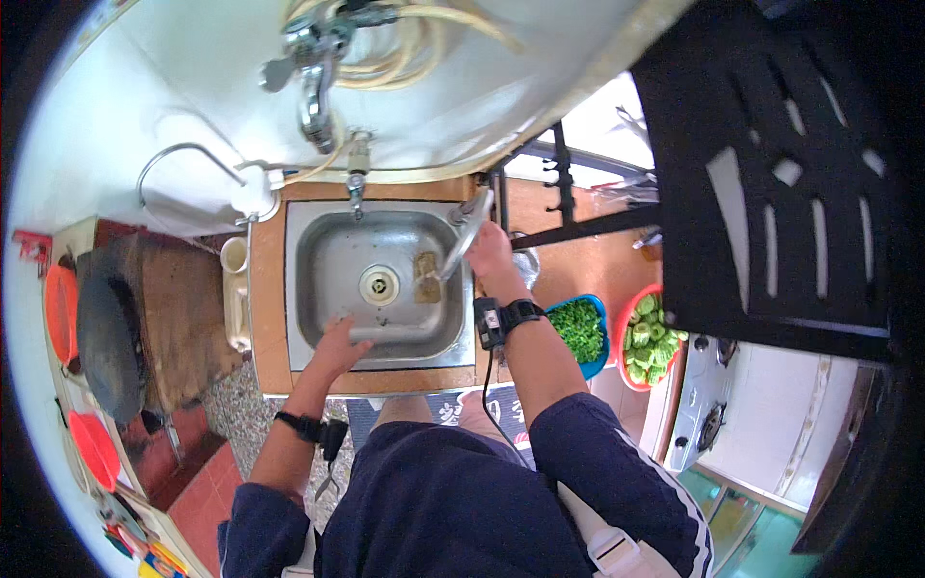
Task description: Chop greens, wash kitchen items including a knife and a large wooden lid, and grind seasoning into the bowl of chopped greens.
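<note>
My right hand (493, 249) grips a pale dish (462, 242), seen nearly edge-on, tilted over the right rim of the stainless steel sink (307, 289). What shape the dish has on its far side I cannot tell. Over the front left of the basin hovers my left hand (341, 348), fingers apart and nothing in them. A round drain strainer (379, 286) sits in the middle of the basin floor. To its right, below the dish, lies a brownish flat piece (426, 289), perhaps a scouring pad. Small dark scraps dot the floor in front of the drain.
A small tap (355, 191) points down over the sink's back edge. Right of the sink stand a blue basin of chopped greens (578, 329) and a red basin of cut green vegetables (650, 350). A black rack (694, 274) overhangs that counter. A gas stove (697, 404) lies beyond.
</note>
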{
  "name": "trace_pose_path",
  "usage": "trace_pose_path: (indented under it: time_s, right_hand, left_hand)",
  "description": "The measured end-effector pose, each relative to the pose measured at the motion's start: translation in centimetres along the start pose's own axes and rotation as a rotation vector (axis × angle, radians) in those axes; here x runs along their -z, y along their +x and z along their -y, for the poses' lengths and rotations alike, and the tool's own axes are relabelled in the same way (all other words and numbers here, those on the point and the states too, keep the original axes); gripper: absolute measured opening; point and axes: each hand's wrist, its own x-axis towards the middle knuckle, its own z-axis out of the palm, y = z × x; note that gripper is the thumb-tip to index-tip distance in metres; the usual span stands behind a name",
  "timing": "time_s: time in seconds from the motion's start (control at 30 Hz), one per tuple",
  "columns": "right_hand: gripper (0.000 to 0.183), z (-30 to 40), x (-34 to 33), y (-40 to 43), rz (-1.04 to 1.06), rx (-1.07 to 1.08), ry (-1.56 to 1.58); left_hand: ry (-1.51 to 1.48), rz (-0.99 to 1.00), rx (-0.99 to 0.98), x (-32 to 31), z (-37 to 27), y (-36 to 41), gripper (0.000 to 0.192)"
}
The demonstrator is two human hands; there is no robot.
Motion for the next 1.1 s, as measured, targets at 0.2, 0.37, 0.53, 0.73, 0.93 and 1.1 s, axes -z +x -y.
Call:
trace_pose_path:
  time_s: [0.2, 0.37, 0.53, 0.73, 0.93, 1.1]
  right_hand:
    - [0.052, 3.5, -6.1, -9.4, 0.274, 0.047, -0.627]
    - [0.037, -1.3, -7.5, -18.0, 0.606, -0.153, -0.858]
    - [0.055, -3.2, -3.5, -25.1, 0.682, 0.049, -1.281]
    - [0.058, 3.7, 12.1, -38.6, 0.424, 0.222, -1.152]
    - [0.05, 1.2, 26.5, -50.3, 0.172, -0.218, -1.695]
    - [0.058, 11.3, 27.6, -55.3, -0.347, 0.229, -1.717]
  left_hand:
    - [0.094, 0.057, -0.013, 3.5, 0.0, -3.3, 0.069]
    - [-0.765, 0.119, -0.061, 4.8, -4.4, -5.7, 0.057]
    - [0.457, -0.306, -0.025, -0.3, -7.4, -7.5, 0.079]
    - [0.513, -0.403, -0.157, -8.4, -14.7, -10.3, 0.05]
    - [0.791, -0.333, -0.302, -17.3, -22.9, -9.4, 0.065]
    - [0.534, -0.171, -0.374, -18.4, -32.1, -14.0, 0.082]
